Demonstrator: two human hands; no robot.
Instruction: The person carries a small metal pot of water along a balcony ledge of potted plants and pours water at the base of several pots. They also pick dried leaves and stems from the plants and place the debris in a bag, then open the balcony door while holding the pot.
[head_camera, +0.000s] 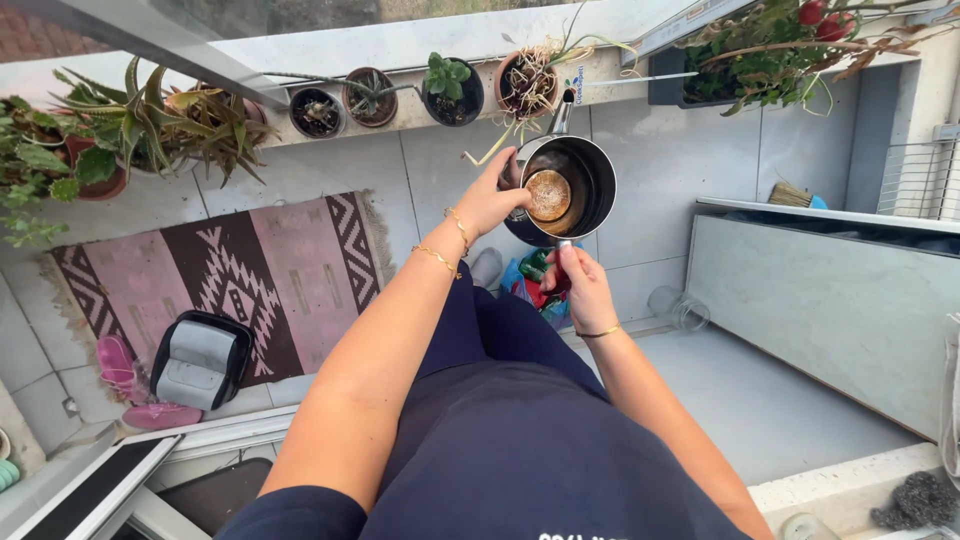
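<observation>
Right hand grips (left hand steadies) — metal pot.

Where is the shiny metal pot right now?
In the head view, the shiny metal pot is up at centre, held over the tiled floor: left hand on its rim, right hand below, just in front of the potted plants.

Tiled floor, patterned rug, pink slippers
</observation>
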